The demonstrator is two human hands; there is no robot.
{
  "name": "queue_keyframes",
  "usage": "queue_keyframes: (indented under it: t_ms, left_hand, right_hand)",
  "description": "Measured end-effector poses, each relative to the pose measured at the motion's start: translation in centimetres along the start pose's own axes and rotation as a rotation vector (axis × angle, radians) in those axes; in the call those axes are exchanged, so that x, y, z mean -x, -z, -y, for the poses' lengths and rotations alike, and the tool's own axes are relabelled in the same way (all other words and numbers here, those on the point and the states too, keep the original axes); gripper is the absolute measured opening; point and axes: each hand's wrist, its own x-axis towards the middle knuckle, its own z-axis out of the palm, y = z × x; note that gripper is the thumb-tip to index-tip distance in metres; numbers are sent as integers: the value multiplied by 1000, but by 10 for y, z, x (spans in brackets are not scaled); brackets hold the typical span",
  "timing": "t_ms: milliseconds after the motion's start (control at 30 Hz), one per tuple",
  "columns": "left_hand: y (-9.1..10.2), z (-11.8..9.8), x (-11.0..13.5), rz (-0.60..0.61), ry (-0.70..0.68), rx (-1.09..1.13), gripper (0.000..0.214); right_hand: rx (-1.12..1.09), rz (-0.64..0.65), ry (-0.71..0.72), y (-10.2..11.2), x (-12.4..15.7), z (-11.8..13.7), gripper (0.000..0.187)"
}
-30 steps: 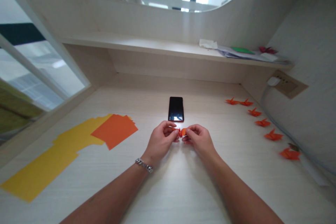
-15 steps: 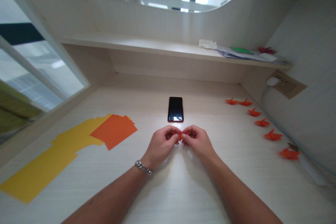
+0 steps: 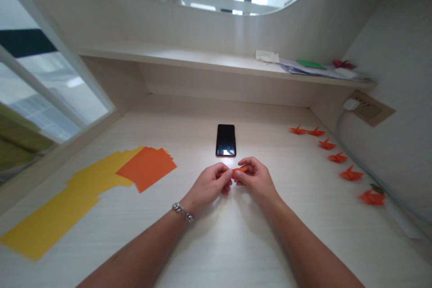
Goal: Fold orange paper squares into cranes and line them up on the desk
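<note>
Both hands meet over the middle of the pale wooden desk (image 3: 216, 238). My left hand (image 3: 209, 185), a metal bracelet on its wrist, and my right hand (image 3: 255, 180) pinch a small folded orange paper piece (image 3: 238, 171) between their fingertips. Most of the piece is hidden by the fingers. A black phone (image 3: 226, 140) lies flat just beyond the hands.
A stack of orange paper squares (image 3: 147, 167) lies on yellow sheets (image 3: 64, 207) at the left. Several finished orange folded figures (image 3: 337, 158) line the right side. A shelf (image 3: 209, 60) with papers (image 3: 310, 68) runs across the back; a wall socket (image 3: 366, 109) and cable sit at right.
The hands have kept working the orange piece in place; the fingers have shifted and the paper now shows flatter, more toward the right hand.
</note>
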Motion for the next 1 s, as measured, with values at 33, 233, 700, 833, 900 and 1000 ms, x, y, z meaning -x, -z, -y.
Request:
queue_keyframes:
  t_ms: [33,233,700,833,900,1000]
  left_hand:
    - [0,1,0,-4,-25,-57,31]
    - [4,-5,2,-57,-135,-280,25]
    - [3,-9,3,-39,-95,-266,35]
    - [3,-10,4,-47,-134,-337,32]
    - [2,-11,5,-47,-157,-350,30]
    - [1,-12,6,-29,-171,-338,28]
  right_hand:
    - [3,5,-31,0,0,-1,34]
    - [70,96,-251,-3,2,4,24]
    - [13,132,-165,-6,3,3,33]
    - [3,139,-201,-4,4,7,30]
    - [-18,149,-253,-3,5,9,29]
    - [-44,161,-308,-2,5,11,30]
